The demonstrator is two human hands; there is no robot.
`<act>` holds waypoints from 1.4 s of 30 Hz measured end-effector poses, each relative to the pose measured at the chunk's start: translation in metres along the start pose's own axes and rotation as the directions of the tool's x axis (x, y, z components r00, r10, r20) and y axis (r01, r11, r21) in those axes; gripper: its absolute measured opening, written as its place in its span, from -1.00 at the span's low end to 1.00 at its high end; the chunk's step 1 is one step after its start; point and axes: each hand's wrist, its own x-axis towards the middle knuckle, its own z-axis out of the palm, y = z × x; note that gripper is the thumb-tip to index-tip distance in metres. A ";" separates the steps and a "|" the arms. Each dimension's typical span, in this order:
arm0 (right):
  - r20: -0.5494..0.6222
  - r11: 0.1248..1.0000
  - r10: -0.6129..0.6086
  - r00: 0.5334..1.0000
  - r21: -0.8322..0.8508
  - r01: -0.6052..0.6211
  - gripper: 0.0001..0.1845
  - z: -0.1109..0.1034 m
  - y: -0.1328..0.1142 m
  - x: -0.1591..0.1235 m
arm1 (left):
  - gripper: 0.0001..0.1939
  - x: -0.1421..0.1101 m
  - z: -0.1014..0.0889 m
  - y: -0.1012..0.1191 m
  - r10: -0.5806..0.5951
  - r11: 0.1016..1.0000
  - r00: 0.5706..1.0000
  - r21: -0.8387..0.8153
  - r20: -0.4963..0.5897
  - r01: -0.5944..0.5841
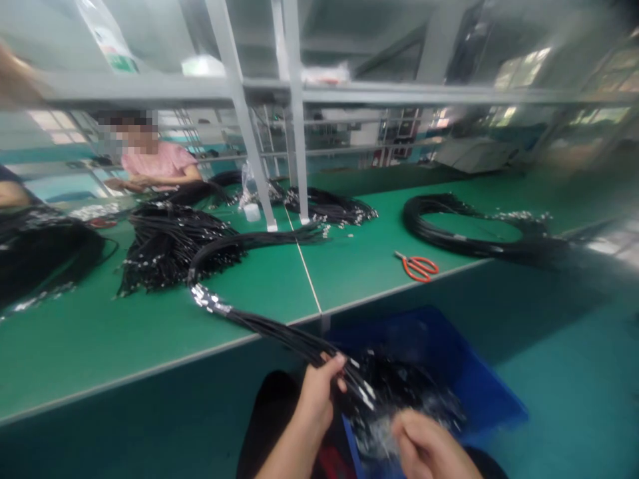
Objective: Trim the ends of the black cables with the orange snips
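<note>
Workbench [269, 293], running left to right. On it, far left: outer cable heap [40, 259]; to its right, inner cable heap [174, 246]. Right section: cable coil [439, 241]; scissors [410, 264] before its left end, near the front edge. Cable bundle [289, 339]: far end on the bench, curving before the inner cable heap, then over the front edge into the left hand [319, 392]. Below the edge: bin [484, 392], loose cables [419, 386] inside; right hand [424, 439] at its near side. Above the bench: shelf [419, 94], bottle [110, 40] at left. Behind, left: co-worker [160, 163].
</note>
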 end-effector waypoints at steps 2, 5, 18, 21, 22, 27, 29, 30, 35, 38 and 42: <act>-0.043 1.000 0.011 0.999 0.000 -0.011 -0.74 -0.001 0.002 0.000 | -0.78 -0.005 0.003 0.002 -0.047 0.999 0.999 -0.007 0.027 0.047; -0.047 0.998 0.016 0.999 -0.060 -0.019 -0.68 0.008 0.004 0.006 | -0.79 -0.012 0.005 0.004 -0.090 0.996 0.995 -0.006 0.033 0.090; -0.117 0.943 -0.058 0.992 -0.333 0.015 -0.76 0.033 0.004 0.006 | -0.83 -0.020 0.002 0.006 -0.083 0.997 0.986 0.006 0.144 0.083; -0.127 0.962 0.011 0.992 -0.268 -0.045 -0.70 0.031 0.009 0.008 | -0.86 -0.033 -0.005 0.008 -0.127 0.992 0.964 0.040 0.234 0.120; -0.125 0.967 0.030 0.992 -0.246 -0.060 -0.67 0.030 0.010 0.009 | -0.86 -0.037 -0.008 0.008 -0.149 0.988 0.955 0.064 0.258 0.137; -0.094 0.982 0.081 0.992 -0.160 -0.096 -0.62 0.028 0.015 0.008 | -0.89 -0.042 -0.020 0.003 -0.200 0.972 0.945 0.174 0.260 0.158; -0.058 0.986 0.120 0.991 -0.107 -0.126 -0.63 0.029 0.015 0.007 | -0.87 -0.041 -0.022 0.002 -0.208 0.967 0.946 0.200 0.249 0.160; -0.038 0.986 0.142 0.989 -0.082 -0.145 -0.63 0.029 0.015 0.006 | -0.86 -0.040 -0.022 0.001 -0.212 0.965 0.946 0.208 0.244 0.162; 0.043 0.979 0.202 0.978 -0.036 -0.201 -0.57 0.029 0.016 0.006 | -0.77 -0.040 -0.022 0.001 -0.222 0.958 0.944 0.234 0.244 0.165; 0.070 0.982 0.169 0.983 -0.099 -0.161 -0.54 0.029 0.017 0.013 | -0.76 -0.038 -0.023 -0.001 -0.190 0.962 0.950 0.240 0.248 0.130; 0.077 0.980 0.063 0.995 -0.191 -0.048 -0.51 0.028 0.013 0.029 | -0.64 -0.026 -0.026 -0.006 -0.100 0.974 0.959 0.223 0.266 0.040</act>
